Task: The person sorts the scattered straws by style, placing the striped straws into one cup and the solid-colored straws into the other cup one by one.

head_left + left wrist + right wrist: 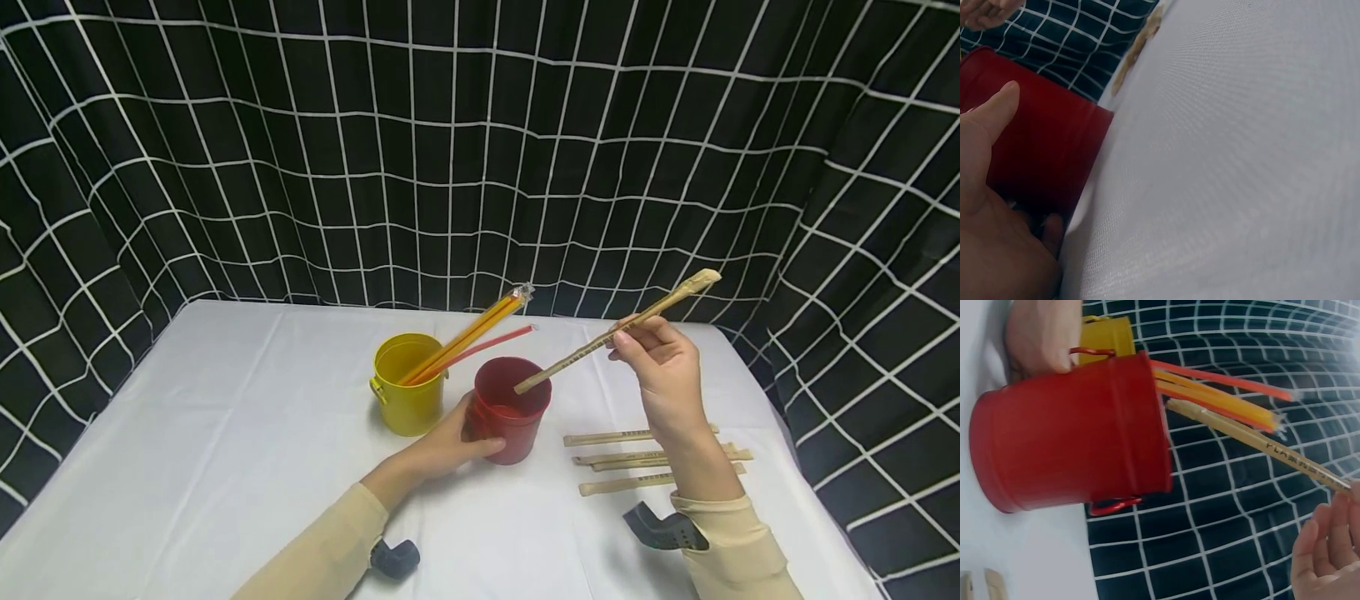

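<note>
My left hand (450, 442) holds a small red metal bucket (517, 433) upright on the table, thumb on its near side. In the left wrist view the thumb presses the red wall. My right hand (667, 367) pinches a paper-wrapped straw (577, 355) between thumb and fingers, above and right of the bucket. The straw slants down to the left, and its low end overlaps the bucket's mouth in the head view. In the right wrist view that straw (1247, 435) has its end close by the rim. The red bucket's inside shows no straw standing in it.
A yellow bucket (412, 410) stands just left of the red one, with several orange and yellow wrapped straws (480, 327) and a red straw (498, 339) leaning out to the right. Several paper-wrapped straws (618, 485) lie on the white cloth (187, 467) under my right forearm.
</note>
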`<state>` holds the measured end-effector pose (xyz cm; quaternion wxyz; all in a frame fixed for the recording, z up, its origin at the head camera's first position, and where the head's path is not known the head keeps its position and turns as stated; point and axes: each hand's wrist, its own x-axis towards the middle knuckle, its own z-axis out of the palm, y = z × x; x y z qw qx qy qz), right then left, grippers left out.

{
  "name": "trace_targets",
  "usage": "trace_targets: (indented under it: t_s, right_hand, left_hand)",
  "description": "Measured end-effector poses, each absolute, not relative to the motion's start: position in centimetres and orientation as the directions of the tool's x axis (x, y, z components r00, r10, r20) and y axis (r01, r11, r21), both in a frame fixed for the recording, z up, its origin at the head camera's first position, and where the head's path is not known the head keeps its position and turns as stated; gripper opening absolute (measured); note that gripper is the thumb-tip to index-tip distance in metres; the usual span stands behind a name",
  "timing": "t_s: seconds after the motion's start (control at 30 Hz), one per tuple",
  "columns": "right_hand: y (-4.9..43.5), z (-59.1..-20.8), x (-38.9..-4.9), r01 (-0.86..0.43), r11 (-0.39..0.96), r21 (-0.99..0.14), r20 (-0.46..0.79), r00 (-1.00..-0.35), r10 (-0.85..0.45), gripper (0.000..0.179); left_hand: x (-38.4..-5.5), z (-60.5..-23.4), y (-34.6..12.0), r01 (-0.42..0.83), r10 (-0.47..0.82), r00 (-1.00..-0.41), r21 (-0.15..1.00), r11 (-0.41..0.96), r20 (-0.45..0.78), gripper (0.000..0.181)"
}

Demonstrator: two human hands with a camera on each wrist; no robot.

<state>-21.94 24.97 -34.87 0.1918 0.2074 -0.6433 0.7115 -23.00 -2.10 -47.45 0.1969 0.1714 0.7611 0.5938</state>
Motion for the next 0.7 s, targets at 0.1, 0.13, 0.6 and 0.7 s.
trace_targets:
  t_s: [0.1,0.13,0.6,0.7]
  right_hand:
    - [24.5,-35.6,-22.2,-0.497,-0.013,-0.868,0.497,-0.868,0.018,0.017]
    - [24.4,-35.9,-22.3,-0.483,0.006,-0.876,0.483,-0.876,0.014,0.016]
    - [23.6,-39.0,-23.8,-0.308,0.232,-0.923,0.290,-0.951,-0.107,0.030]
    - [23.6,-39.2,-24.0,-0.279,0.269,-0.922,0.250,-0.959,-0.136,0.032]
  left_hand:
    - [-22.9,-47.7,-2.2,0.028,0.494,-0.864,0.970,0.240,-0.097,0.093]
    - [-22.8,-47.6,-2.2,0.032,0.493,-0.865,0.971,0.239,-0.093,0.092]
    - [-22.7,-47.6,-2.1,0.010,0.487,-0.867,0.974,0.227,-0.104,0.092]
    - [-22.7,-47.5,-2.2,0.011,0.486,-0.868,0.974,0.228,-0.104,0.092]
